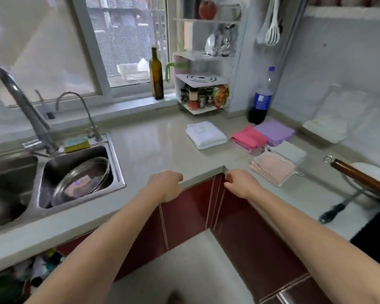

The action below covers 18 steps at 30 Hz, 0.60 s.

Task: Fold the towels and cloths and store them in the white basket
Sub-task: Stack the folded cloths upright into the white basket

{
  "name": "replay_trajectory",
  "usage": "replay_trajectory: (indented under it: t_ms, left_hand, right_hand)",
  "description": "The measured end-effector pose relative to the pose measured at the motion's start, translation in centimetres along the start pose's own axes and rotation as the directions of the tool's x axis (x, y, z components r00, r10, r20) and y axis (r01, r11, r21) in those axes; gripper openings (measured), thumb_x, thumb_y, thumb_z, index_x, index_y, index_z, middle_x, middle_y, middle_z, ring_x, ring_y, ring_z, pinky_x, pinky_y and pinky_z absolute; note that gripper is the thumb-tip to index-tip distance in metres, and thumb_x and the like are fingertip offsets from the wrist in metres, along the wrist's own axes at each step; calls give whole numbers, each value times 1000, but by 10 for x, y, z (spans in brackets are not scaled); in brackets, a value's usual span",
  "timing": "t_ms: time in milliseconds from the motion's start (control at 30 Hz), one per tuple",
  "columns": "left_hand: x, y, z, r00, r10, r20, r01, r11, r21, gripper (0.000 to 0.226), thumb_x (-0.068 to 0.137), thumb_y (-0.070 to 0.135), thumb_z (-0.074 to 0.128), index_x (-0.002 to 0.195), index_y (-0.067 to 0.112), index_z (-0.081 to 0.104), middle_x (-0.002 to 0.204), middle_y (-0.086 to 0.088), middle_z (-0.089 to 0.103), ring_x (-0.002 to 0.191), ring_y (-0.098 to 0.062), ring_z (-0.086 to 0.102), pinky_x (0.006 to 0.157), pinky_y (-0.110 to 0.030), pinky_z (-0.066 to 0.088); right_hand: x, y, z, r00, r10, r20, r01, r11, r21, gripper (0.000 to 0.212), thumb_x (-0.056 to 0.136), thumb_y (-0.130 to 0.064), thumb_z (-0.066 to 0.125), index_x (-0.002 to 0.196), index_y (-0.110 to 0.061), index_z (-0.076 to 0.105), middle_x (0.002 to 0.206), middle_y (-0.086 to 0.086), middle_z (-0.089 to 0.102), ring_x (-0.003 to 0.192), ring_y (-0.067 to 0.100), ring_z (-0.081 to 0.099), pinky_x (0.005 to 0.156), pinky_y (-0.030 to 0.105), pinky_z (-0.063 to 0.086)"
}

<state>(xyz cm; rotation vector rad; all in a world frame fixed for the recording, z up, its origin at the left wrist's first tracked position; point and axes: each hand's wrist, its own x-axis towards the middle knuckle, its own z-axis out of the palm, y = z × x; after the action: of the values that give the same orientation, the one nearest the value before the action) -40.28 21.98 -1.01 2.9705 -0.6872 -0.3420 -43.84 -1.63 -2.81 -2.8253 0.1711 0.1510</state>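
Observation:
Several folded cloths lie on the grey counter (154, 150): a white towel (206, 134), a hot-pink cloth (249, 138), a purple cloth (275, 131), a pale grey cloth (291, 151) and a light pink cloth (272, 167). The white basket (335, 116) leans against the right wall behind them. My left hand (166, 186) and my right hand (241, 183) hover at the counter's inner corner edge. Both have loosely curled fingers and hold nothing. The light pink cloth is closest to my right hand.
A steel sink (75, 174) with pans sits at the left, with taps behind it. A dark glass bottle (156, 75), a spice rack (203, 95) and a cola bottle (260, 102) stand along the back. A wooden-handled pan (360, 178) lies at the right.

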Motion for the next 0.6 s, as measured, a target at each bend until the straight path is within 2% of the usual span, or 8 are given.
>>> replay_trajectory:
  t_ms: [100, 233, 467, 600]
  left_hand:
    - [70, -3, -11, 995, 90, 40, -91, 996, 17, 42, 95, 41, 44, 134, 25, 47, 133, 1, 55, 121, -23, 51, 94, -38, 44]
    - [148, -4, -23, 983, 173, 69, -175, 984, 27, 43, 97, 40, 42, 137, 24, 44, 136, 2, 52, 124, -20, 49, 97, -37, 42]
    - [243, 1, -24, 950, 289, 121, -295, 955, 29, 45, 97, 35, 45, 139, 17, 41, 137, -2, 47, 125, -23, 46, 98, -38, 43]
    - [297, 15, -24, 947, 297, 126, -302, 953, 24, 47, 95, 32, 47, 139, 14, 41, 134, -7, 44, 122, -26, 44, 91, -40, 44]
  right_hand:
    - [37, 18, -12, 993, 117, -31, -116, 993, 29, 24, 87, -24, 52, 106, -12, 61, 110, 10, 65, 99, 28, 60, 84, 37, 50]
    - [78, 39, -23, 970, 235, -64, -232, 971, 61, 34, 89, -23, 51, 120, -11, 57, 119, 11, 62, 107, 28, 58, 86, 35, 48]
    - [144, 79, -28, 929, 363, -69, -358, 930, 78, 42, 85, -17, 52, 127, -11, 51, 123, 16, 57, 110, 33, 56, 85, 37, 48]
    - [192, 105, -23, 933, 354, -65, -354, 935, 4, 44, 81, -12, 52, 125, -8, 46, 127, 17, 47, 114, 34, 49, 87, 39, 47]
